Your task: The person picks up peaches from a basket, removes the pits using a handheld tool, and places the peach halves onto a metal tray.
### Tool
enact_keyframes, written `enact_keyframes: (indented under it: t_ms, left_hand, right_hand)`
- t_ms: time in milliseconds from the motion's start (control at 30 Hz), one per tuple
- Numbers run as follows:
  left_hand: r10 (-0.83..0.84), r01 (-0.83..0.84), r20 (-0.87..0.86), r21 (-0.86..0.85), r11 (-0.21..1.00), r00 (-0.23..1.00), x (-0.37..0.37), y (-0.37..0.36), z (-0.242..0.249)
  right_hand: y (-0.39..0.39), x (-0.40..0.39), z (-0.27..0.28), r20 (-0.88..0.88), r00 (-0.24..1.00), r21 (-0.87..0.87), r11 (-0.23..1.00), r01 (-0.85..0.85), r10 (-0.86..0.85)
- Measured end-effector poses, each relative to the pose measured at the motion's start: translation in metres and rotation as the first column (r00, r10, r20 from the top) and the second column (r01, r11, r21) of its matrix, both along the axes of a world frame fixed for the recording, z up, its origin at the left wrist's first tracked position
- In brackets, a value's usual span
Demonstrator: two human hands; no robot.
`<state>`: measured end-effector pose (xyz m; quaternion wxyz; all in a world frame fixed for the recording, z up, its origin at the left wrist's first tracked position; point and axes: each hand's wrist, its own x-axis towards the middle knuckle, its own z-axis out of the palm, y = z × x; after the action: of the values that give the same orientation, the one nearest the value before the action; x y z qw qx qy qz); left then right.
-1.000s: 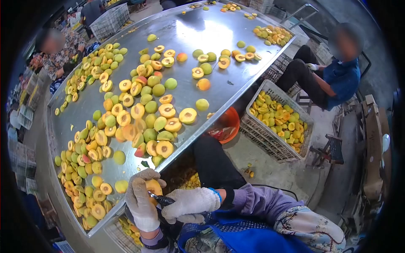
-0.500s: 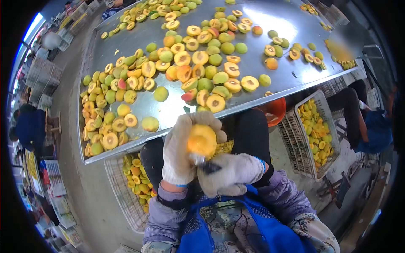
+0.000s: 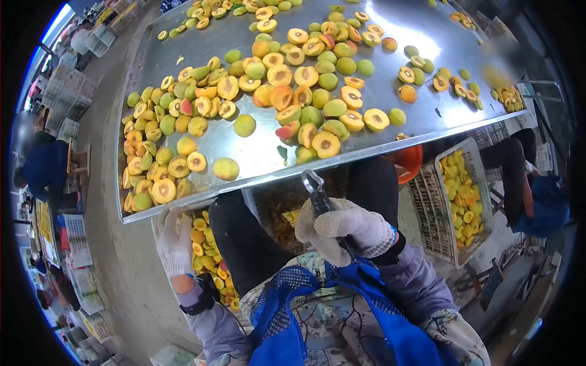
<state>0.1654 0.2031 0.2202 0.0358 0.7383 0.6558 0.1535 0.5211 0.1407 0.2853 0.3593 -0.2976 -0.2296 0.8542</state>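
Observation:
My right hand (image 3: 345, 229), in a knitted glove, is closed round the black handle of a pitting tool (image 3: 314, 186) with a metal loop at its end. The loop points up toward the table edge, above my lap. Down at the left, my gloved left hand (image 3: 174, 239) is at the rim of a crate (image 3: 210, 244) of peach halves, its fingers apart and no fruit visible in them. Halved peaches (image 3: 326, 144) with stones showing lie along the near edge of the metal table (image 3: 201, 143), among greenish ones.
A second crate of yellow halves (image 3: 461, 195) stands at the right beside a red bucket (image 3: 408, 163). Between my knees is a container (image 3: 287, 210) with scraps. A seated person (image 3: 537, 189) is at the right, another person (image 3: 43, 165) at the left.
My left hand has moved from in front of me down left to the crate; the peach half it held is out of sight. My right hand still grips the tool, now raised and apart.

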Motion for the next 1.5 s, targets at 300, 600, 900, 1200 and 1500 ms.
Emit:
enact_keyframes:
  t_ms: [300, 600, 900, 1200, 1500]
  left_hand:
    - [0.132, 0.233, 0.788, -0.331, 0.914, 0.602, 0.081, -0.003, 0.033]
    - [0.066, 0.381, 0.854, -0.297, 0.876, 0.515, 0.117, 0.034, 0.027]
    - [0.215, 0.644, 0.906, -0.411, 0.645, 0.364, 0.152, -0.011, 0.052]
    - [0.494, 0.766, 0.857, -0.414, 0.493, 0.145, 0.152, -0.024, 0.048]
    - [0.463, 0.669, 0.887, -0.344, 0.658, 0.001, 0.153, -0.039, 0.049]
  right_hand:
    - [0.023, -0.033, 0.003, 0.046, 0.980, 0.051, 0.981, 0.189, -0.191]
    - [0.038, -0.036, 0.007, 0.214, 0.947, 0.152, 0.966, 0.210, -0.239]
    - [0.046, -0.037, -0.008, 0.270, 0.865, 0.240, 0.900, 0.364, -0.423]
    - [0.032, -0.037, 0.010, 0.318, 0.871, 0.170, 0.926, 0.336, -0.374]
    - [0.016, -0.042, -0.017, 0.370, 0.788, 0.361, 0.858, 0.366, -0.492]
